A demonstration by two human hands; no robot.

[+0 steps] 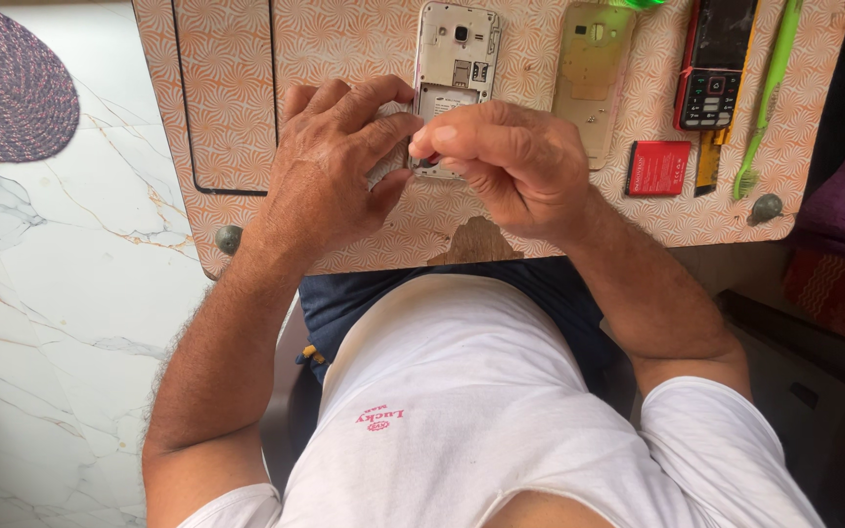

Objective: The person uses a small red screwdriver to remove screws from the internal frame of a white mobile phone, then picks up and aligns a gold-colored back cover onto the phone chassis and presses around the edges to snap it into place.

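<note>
**Two hands meet over one opened phone**

Head view, looking straight down: one white phone with its back off [455,61] lies on the patterned table [344,39], far of centre, its near end hidden under the hands. The left hand [330,171] is curled, fingers pressed together along the phone's left edge and resting on its lower part. The right hand [515,166] comes in from the right with thumb and forefinger pinched tight at the phone's near end; something small and dark sits at the fingertips, too small to tell what it is. The two hands touch just over the phone.

Count the rest on the right of the table: one gold back cover [594,73] just beside the phone, one red battery [659,167] near it, one black and red keypad phone [716,64] farther right, one green tool [770,93] lying long beside that phone. Two round knobs [766,206] sit at the table's near corners. Far left, one purple woven mat [7,83] lies on the marble floor [61,293].
</note>
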